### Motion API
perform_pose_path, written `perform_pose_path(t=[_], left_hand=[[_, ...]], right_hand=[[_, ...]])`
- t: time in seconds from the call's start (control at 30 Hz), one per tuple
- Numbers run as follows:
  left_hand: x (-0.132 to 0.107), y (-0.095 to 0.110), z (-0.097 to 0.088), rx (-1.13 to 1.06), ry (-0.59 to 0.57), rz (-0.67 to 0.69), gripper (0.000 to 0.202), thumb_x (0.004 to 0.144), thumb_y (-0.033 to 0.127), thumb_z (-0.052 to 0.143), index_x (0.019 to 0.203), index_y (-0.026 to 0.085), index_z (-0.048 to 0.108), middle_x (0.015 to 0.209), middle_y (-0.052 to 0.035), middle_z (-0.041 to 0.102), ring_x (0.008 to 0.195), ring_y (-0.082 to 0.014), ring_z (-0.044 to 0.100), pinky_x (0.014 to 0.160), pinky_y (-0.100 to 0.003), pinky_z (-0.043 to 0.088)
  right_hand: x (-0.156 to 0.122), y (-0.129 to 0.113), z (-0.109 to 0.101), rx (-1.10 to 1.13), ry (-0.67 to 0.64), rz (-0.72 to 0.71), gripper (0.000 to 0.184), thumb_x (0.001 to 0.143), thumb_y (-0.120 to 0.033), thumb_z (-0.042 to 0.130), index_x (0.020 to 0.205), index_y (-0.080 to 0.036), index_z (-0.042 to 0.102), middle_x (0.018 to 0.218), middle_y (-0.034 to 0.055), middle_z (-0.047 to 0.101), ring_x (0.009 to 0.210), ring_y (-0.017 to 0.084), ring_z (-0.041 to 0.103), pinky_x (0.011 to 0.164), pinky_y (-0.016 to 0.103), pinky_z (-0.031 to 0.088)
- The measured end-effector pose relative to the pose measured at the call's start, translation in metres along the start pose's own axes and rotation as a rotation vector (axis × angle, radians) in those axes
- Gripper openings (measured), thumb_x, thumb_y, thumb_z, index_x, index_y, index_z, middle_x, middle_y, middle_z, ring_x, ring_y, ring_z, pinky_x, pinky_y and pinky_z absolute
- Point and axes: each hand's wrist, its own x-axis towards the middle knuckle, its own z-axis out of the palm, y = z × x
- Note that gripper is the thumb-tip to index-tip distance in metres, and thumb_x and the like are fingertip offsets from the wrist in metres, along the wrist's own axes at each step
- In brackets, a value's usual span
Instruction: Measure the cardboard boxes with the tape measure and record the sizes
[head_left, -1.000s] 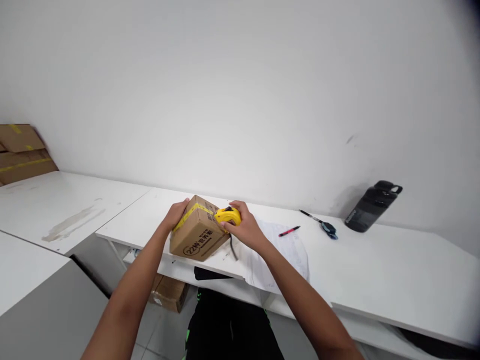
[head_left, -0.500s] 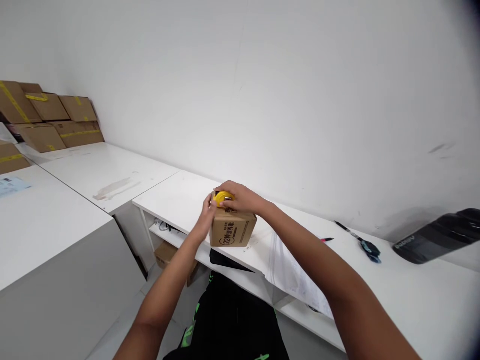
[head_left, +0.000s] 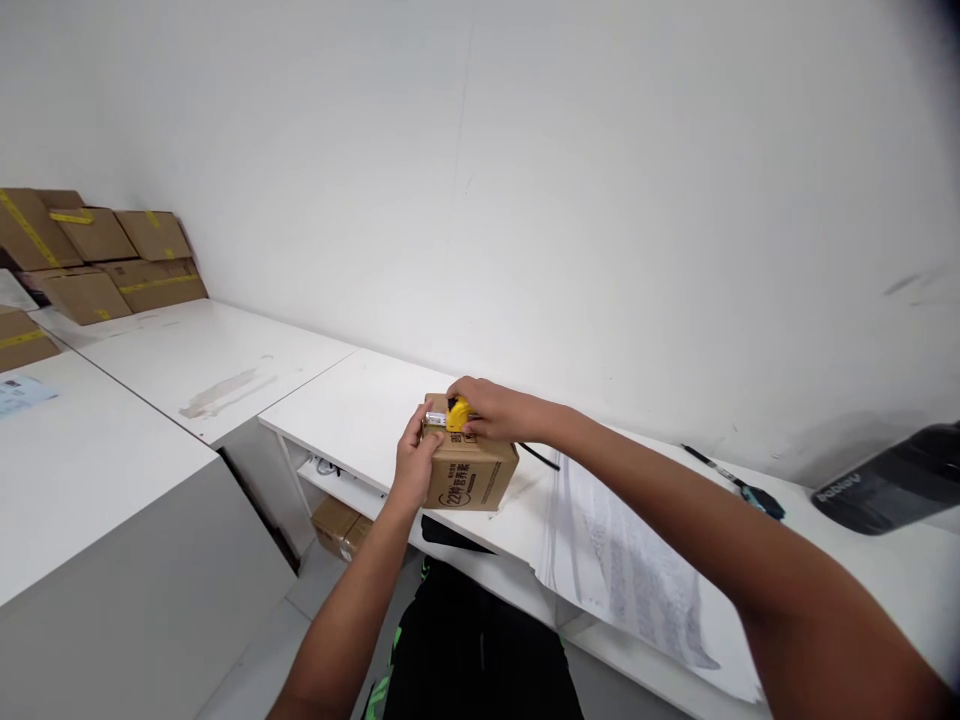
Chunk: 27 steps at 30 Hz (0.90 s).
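White worktop (head_left: 349, 405) bears the box (head_left: 484, 482), best kept still at the front edge. Right grip (head_left: 496, 406), palm down, is closed around the tape measure (head_left: 458, 414) on the box's top; left grip (head_left: 415, 462) curls at the box's left edge, beside the blade (head_left: 436, 419); whether it pinches that, I cannot tell. Blade ideally lies flat and square.

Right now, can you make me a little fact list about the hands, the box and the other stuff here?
Left hand: touching the box at its left end, by the tip of the metal blade
Right hand: holding the yellow tape measure
Tape measure: over the box top, a short bit of blade showing
Box: brown, on the white table, black printing on its near side
Right of box: papers, then a dark bottle
Far left: brown boxes with yellow tape, piled up
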Motion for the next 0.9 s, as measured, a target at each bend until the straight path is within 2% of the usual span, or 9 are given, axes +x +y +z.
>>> perform_pose_path(t=[0.07,0.17,0.33,0.57,0.7,0.8,0.9], left_hand=[[0.0,-0.001,0.002,0.03,0.041,0.014,0.046,0.078,0.025,0.055,0.123,0.026,0.059,0.147,-0.0027,0.047,0.134,-0.0274,0.043,0.106,-0.039,0.04],[0.003,-0.003,0.003,0.019,0.073,0.041,0.033,0.076,0.023,0.056,0.109,0.025,0.062,0.148,-0.0024,0.045,0.137,-0.0271,0.04,0.11,-0.039,0.036],[0.006,-0.003,0.004,0.037,0.056,0.052,0.022,0.077,0.023,0.055,0.098,0.024,0.058,0.15,-0.003,0.042,0.14,-0.0262,0.037,0.114,-0.041,0.03],[0.002,0.001,0.0,0.079,0.063,0.026,0.022,0.082,0.028,0.054,0.103,0.024,0.057,0.149,-0.0038,0.043,0.138,-0.0247,0.039,0.111,-0.037,0.035],[-0.001,0.006,-0.001,0.019,0.062,0.02,0.028,0.084,0.042,0.059,0.103,0.022,0.063,0.143,-0.0063,0.051,0.134,-0.025,0.043,0.107,-0.034,0.037],[-0.002,0.009,0.001,-0.031,0.112,-0.01,0.036,0.082,0.051,0.061,0.1,0.02,0.067,0.139,-0.008,0.055,0.128,-0.0253,0.049,0.103,-0.034,0.039],[-0.001,0.011,0.004,-0.084,0.155,-0.041,0.031,0.079,0.046,0.065,0.094,0.02,0.067,0.133,-0.0074,0.059,0.12,-0.0243,0.054,0.097,-0.032,0.043]], right_hand=[[-0.018,0.012,-0.005,0.034,-0.016,0.097,0.05,0.078,-0.018,0.064,0.125,-0.022,0.047,0.112,0.0093,0.06,0.098,0.024,0.06,0.078,0.034,0.049],[-0.044,0.032,-0.011,0.075,-0.009,0.201,0.056,0.079,-0.021,0.062,0.131,-0.024,0.041,0.112,0.0094,0.06,0.092,0.022,0.061,0.074,0.032,0.05],[-0.064,0.056,-0.012,0.144,0.052,0.228,0.057,0.079,-0.024,0.061,0.131,-0.026,0.039,0.114,0.0087,0.061,0.089,0.02,0.061,0.071,0.03,0.05],[-0.061,0.046,-0.014,0.102,0.049,0.221,0.054,0.079,-0.021,0.061,0.129,-0.025,0.042,0.113,0.0092,0.06,0.089,0.02,0.06,0.07,0.029,0.049],[-0.061,0.037,-0.016,0.051,0.042,0.246,0.054,0.079,-0.016,0.061,0.129,-0.022,0.042,0.116,0.0115,0.058,0.095,0.021,0.059,0.076,0.031,0.048],[-0.061,0.033,-0.016,0.04,0.012,0.261,0.053,0.08,-0.017,0.06,0.13,-0.021,0.041,0.117,0.013,0.057,0.097,0.022,0.058,0.078,0.032,0.047],[-0.061,0.032,-0.015,0.022,0.017,0.257,0.053,0.081,-0.017,0.059,0.13,-0.021,0.04,0.117,0.0132,0.055,0.1,0.023,0.057,0.081,0.033,0.047]])
